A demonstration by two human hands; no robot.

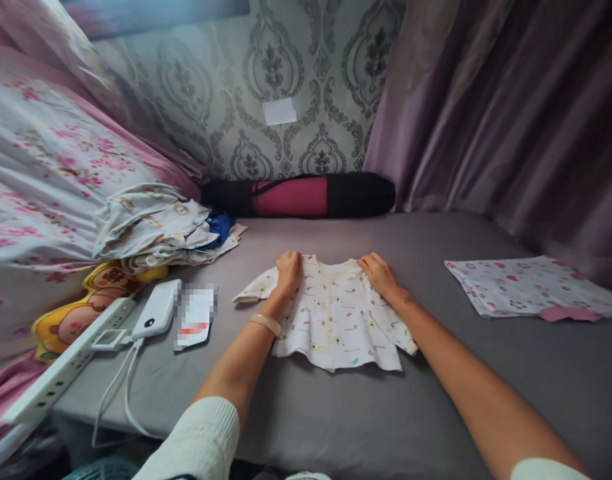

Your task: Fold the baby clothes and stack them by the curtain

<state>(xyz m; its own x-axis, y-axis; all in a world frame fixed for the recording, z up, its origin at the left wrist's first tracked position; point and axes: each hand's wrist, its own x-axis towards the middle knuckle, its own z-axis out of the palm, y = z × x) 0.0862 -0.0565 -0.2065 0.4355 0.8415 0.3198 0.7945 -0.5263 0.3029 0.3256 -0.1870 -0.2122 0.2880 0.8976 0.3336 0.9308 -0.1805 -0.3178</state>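
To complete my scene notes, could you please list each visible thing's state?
Small printed shirt: spread flat, front closed
Left hand: pinching one shoulder
Right hand: pinching the other
Printed cloth at right: folded flat
Clothes pile: loosely heaped
Phone: lying flat, screen blurred
Power strip: several sockets unused
White power bank: lying flat
Long bag: lying lengthwise
Purple curtain: hanging

No text can be read: the mark (115, 279) on the yellow cartoon cushion (92, 305) is blurred, the round badge (149, 323) on the power bank (159, 305) too small, the smartphone (196, 317) screen pixelated.
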